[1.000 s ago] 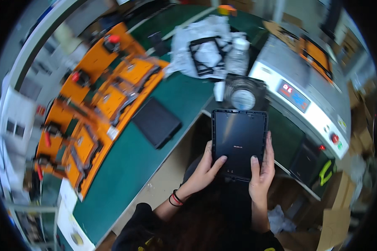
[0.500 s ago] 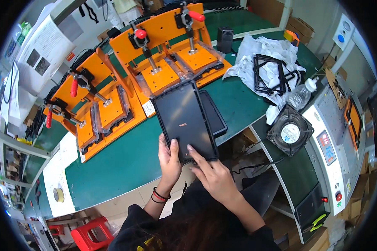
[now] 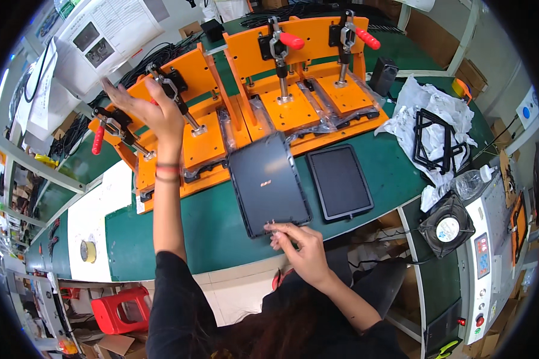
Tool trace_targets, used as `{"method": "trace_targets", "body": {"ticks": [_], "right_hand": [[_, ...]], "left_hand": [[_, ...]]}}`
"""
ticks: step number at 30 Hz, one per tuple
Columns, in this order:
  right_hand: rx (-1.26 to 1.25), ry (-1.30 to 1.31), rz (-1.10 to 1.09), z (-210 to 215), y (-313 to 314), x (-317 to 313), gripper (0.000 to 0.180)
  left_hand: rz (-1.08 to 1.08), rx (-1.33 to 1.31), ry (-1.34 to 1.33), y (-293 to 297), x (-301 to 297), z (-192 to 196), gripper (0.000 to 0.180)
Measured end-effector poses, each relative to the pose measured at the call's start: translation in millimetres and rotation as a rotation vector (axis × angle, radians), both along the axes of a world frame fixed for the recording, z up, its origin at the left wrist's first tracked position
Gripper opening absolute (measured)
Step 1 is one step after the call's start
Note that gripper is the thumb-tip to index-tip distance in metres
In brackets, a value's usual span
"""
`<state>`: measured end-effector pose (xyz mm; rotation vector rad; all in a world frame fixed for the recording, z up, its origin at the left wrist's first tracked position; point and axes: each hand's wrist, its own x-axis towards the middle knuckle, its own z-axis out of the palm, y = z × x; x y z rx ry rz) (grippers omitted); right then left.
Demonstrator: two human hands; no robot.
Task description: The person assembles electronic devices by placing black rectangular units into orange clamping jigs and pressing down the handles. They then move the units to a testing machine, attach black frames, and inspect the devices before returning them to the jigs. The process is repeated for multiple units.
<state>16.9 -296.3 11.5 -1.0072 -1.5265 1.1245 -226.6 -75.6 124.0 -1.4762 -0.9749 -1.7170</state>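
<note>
My left hand is raised over the left orange clamping fixture, fingers spread, with nothing seen in it. It overlaps a toggle clamp in the picture; whether it touches the clamp I cannot tell. My right hand has its fingers bent at the lower edge of a black rectangular cover, index fingertip on the surface and thumb just below. The cover has a notched rim and a small mark in its middle. Right of it, a smaller black framed panel lies on the green table.
Another orange clamping fixture with red-handled clamps stands behind the cover. Thin black frames lie on white crumpled wrapping at the right, near a clear bottle, a fan and a white control-panel machine. A tape roll sits left.
My left hand has let go of the cover and moved up and left to the fixture, opening. My right hand stays at the cover's lower edge. The view has shifted, showing the smaller panel fully.
</note>
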Motion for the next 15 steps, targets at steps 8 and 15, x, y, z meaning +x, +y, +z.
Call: {"method": "trace_targets", "body": {"ticks": [8, 15], "right_hand": [[-0.230, 0.171, 0.120, -22, -8, -26, 0.018], [-0.244, 0.233, 0.213, -17, 26, -59, 0.019]], "left_hand": [[0.004, -0.394, 0.214, 97, -58, 136, 0.041], [-0.496, -1.342, -0.078, 197, -87, 113, 0.053]]}}
